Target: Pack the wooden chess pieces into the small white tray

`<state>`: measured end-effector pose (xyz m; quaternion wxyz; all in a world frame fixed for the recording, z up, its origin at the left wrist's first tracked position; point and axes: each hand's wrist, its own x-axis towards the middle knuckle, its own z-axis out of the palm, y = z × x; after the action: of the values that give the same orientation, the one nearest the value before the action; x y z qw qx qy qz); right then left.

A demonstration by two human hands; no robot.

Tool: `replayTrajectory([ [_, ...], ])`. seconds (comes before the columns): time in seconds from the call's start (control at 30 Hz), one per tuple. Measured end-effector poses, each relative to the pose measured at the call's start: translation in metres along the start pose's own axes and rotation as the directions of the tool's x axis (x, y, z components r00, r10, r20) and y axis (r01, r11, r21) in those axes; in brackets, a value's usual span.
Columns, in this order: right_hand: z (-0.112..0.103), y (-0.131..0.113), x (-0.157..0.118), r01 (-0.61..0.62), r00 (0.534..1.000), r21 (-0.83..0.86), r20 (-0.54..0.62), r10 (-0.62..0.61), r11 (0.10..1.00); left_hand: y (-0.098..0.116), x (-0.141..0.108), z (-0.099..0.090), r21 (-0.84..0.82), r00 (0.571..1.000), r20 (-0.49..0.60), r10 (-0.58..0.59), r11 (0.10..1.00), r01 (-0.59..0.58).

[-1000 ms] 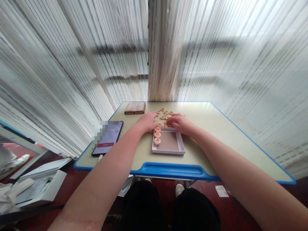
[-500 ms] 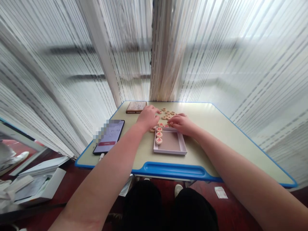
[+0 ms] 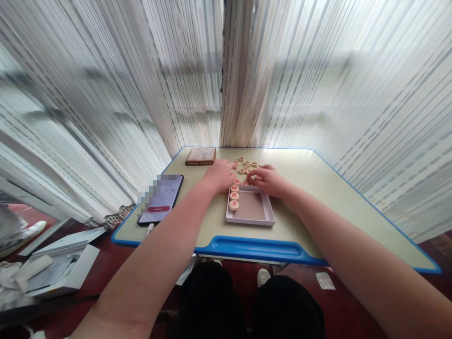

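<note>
A shallow white box [image 3: 250, 222] holds Chinese chess pieces with red characters, several in a column [image 3: 234, 195] along its left side. Loose round wooden pieces [image 3: 247, 166] lie on the table behind the box. My left hand [image 3: 221, 175] reaches over the left of these pieces, its fingers bent and apart, with no piece visible in it. At the box's far right corner is my right hand [image 3: 269, 181]. Its thumb and fingertips close around what looks like a Chinese chess piece, partly hidden by the fingers.
A brown patterned box [image 3: 200, 156] sits at the table's back left. On the left lies a phone [image 3: 160, 200] with a cable plugged in. The table's front edge has a blue tray groove [image 3: 256, 249]. An open white box [image 3: 67, 273] stands on the floor at left.
My left hand has moved slightly down and toward the pieces. My right fingers have curled in a little more. The pieces in the box have stayed as they were.
</note>
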<state>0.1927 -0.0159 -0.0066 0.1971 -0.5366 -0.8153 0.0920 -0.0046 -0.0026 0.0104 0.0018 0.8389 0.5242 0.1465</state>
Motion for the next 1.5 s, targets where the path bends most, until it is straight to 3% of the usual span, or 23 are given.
replayTrajectory([
  [0.13, -0.001, -0.001, -0.001, 0.053, 0.998, -0.022, 0.033, -0.052, 0.998, -0.001, -0.001, 0.001, 0.058, 0.984, 0.154, -0.09, 0.995, 0.082],
  [0.37, -0.004, -0.004, 0.0, 0.082, 0.995, -0.052, 0.066, -0.079, 0.995, -0.002, 0.0, 0.001, 0.043, 0.987, 0.138, -0.088, 0.996, 0.082],
  [0.5, -0.004, -0.005, -0.002, 0.005, 0.999, 0.021, 0.05, -0.006, 1.0, 0.001, -0.001, 0.0, 0.035, 0.985, 0.14, -0.104, 0.994, 0.1],
  [0.77, -0.003, -0.005, -0.003, 0.022, 0.993, 0.103, -0.117, -0.01, 0.994, -0.002, -0.001, -0.003, -0.015, 0.992, 0.092, -0.085, 0.996, 0.087],
  [0.87, -0.009, -0.01, -0.006, 0.076, 0.985, 0.134, -0.165, -0.054, 0.988, -0.004, -0.001, -0.008, -0.094, 0.999, 0.03, -0.018, 0.995, 0.021],
  [1.0, -0.02, -0.023, -0.018, 0.068, 0.998, 0.24, -0.019, -0.066, 0.968, -0.005, -0.002, -0.013, -0.221, 0.999, -0.005, 0.05, 0.974, -0.05],
  [1.1, -0.028, -0.035, -0.028, 0.107, 0.973, 0.161, 0.185, -0.136, 0.981, -0.005, -0.004, -0.013, -0.276, 0.996, 0.062, 0.062, 0.96, -0.042],
  [1.2, -0.035, -0.046, -0.036, 0.149, 0.935, 0.057, 0.316, -0.159, 0.987, -0.006, -0.005, -0.01, -0.284, 0.993, 0.108, 0.053, 0.959, -0.02],
  [1.5, -0.035, -0.058, -0.043, 0.119, 0.901, 0.059, 0.412, -0.132, 0.991, -0.007, -0.003, -0.006, -0.313, 0.994, 0.088, 0.063, 0.949, -0.032],
])
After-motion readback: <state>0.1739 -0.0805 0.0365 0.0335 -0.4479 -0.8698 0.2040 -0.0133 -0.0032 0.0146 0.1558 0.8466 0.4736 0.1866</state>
